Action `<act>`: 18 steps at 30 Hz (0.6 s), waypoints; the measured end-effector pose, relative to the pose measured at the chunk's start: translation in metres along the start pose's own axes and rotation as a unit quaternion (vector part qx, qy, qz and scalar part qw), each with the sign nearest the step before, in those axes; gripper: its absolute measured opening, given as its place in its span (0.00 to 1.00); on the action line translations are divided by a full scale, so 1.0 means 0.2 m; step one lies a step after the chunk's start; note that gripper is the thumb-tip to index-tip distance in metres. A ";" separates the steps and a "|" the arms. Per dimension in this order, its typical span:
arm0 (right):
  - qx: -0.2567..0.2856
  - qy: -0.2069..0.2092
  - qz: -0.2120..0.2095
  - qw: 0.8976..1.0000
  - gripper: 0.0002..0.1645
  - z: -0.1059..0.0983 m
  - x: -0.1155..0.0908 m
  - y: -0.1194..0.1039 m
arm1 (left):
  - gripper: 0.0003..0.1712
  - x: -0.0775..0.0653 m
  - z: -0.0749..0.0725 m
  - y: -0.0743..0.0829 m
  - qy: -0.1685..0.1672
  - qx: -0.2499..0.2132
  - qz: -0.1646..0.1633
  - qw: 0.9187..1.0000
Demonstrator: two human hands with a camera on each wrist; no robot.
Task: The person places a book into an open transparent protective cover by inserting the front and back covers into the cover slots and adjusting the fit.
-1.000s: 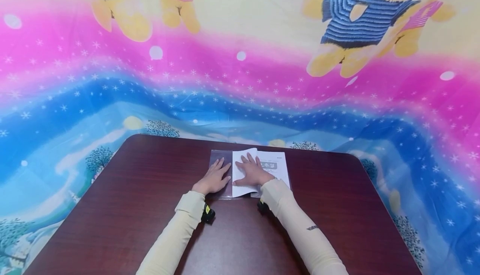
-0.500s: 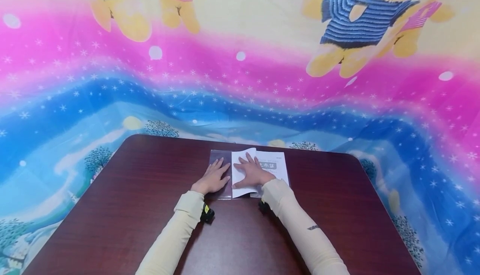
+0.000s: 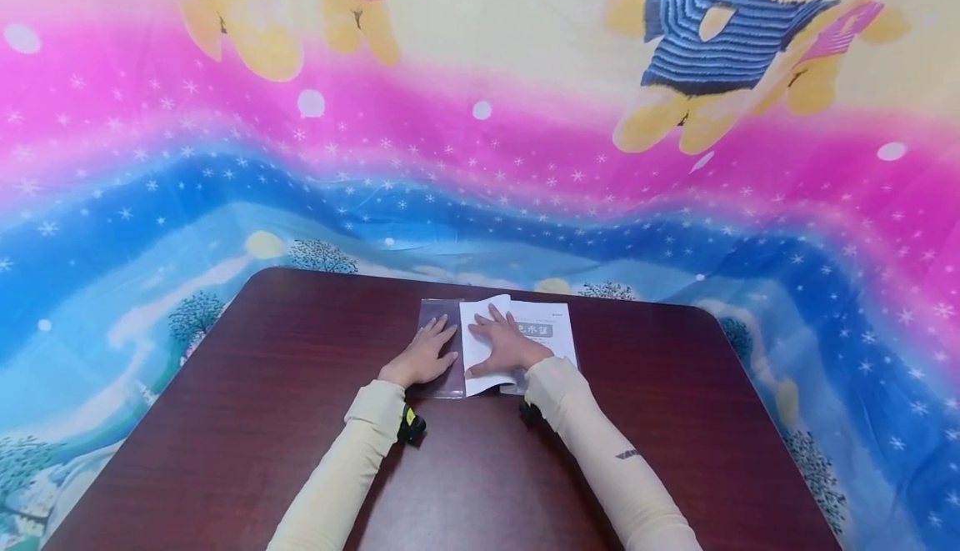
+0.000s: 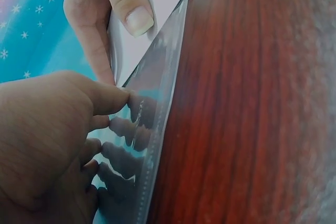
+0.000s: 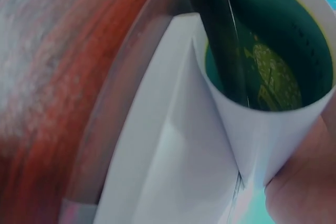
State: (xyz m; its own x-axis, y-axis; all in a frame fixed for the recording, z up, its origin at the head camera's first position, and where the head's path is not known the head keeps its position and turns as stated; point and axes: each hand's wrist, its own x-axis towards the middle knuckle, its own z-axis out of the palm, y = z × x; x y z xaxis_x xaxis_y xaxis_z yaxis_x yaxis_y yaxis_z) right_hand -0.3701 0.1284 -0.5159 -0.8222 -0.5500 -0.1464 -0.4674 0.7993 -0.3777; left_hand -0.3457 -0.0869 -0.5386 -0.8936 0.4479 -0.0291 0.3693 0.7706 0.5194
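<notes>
A book [image 3: 562, 322] with a white printed page lies near the table's far edge, a clear plastic book cover [image 3: 450, 386] extending out to its left. My left hand [image 3: 420, 357] rests on that plastic with fingers spread; their reflections show on its sheet in the left wrist view. On the turned white leaf [image 3: 476, 368] my right hand [image 3: 501, 347] presses with thumb and fingers spread wide. The leaf bends over in a loop, and the right wrist view shows its green printed side [image 5: 278, 72] inside the curl. Dark clear film [image 5: 226, 45] runs through this loop.
The dark red-brown wooden table [image 3: 300, 368] has rounded far corners. Behind it hangs a patterned cloth [image 3: 480, 167] with bears and snowflakes. Black wrist cameras sit under both cream sleeves [image 3: 330, 484].
Both hands keep nearly the same pose. The left hand and the left edge of the white leaf have shifted very slightly to the left.
</notes>
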 end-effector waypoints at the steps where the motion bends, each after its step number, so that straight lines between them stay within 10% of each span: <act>1: 0.002 0.001 0.000 1.000 0.57 0.00 0.00 0.00 | 0.34 0.00 0.00 0.00 0.000 0.000 0.000 1.000; 18: -0.007 0.007 -0.011 1.000 0.60 -0.01 0.01 -0.01 | 0.35 0.01 0.00 -0.01 0.004 0.012 0.004 1.000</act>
State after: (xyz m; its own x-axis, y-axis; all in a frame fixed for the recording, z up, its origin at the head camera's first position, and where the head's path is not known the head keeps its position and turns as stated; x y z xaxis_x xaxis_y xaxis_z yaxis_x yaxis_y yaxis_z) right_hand -0.3711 0.1271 -0.5137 -0.8165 -0.5636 -0.1250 -0.4894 0.7906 -0.3680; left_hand -0.3483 -0.0865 -0.5403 -0.8927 0.4503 -0.0177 0.3825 0.7779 0.4985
